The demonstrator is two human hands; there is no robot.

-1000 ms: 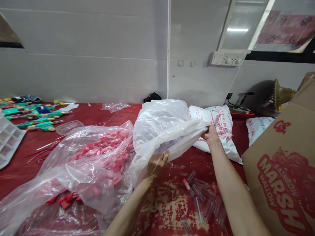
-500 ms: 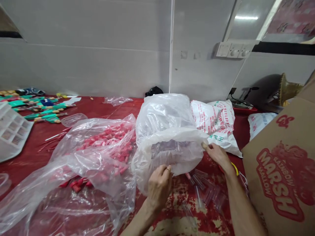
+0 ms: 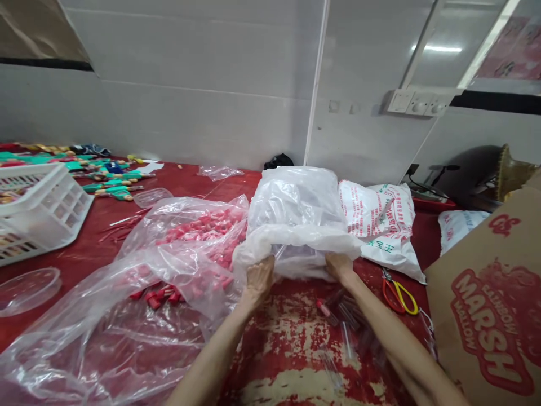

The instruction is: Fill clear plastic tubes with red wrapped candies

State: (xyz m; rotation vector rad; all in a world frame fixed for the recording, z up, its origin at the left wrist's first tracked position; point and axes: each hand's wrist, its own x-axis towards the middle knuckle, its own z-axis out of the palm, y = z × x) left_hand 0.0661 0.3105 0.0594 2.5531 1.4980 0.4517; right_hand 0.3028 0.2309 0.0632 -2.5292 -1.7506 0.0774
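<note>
A large translucent plastic bag (image 3: 298, 197) stands on the red worn tabletop, its mouth facing me. My left hand (image 3: 259, 277) is closed on the left side of the bag's rim. On the right side of the rim, my right hand (image 3: 339, 265) also grips the plastic, its fingertips partly hidden by the folds. Something clear and greyish shows dimly inside the opening. Below my right hand lie several clear plastic tubes (image 3: 347, 338) and a red-capped piece (image 3: 325, 310). To the left spreads another clear bag (image 3: 105, 332) with many small red plastic pieces (image 3: 203, 228) in it.
Red-and-yellow-handled scissors (image 3: 399, 294) lie beside a cardboard box (image 3: 486, 304) at right. Printed white sacks (image 3: 380, 211) stand behind them. At left are a white plastic basket (image 3: 63, 208), a clear lid (image 3: 31, 290) and green items (image 3: 114, 186). A wall (image 3: 203, 84) closes the back.
My left hand has moved to the left side of the bag's mouth, and my right hand inward along its rim. The mouth is now lower and narrower. The view has shifted left.
</note>
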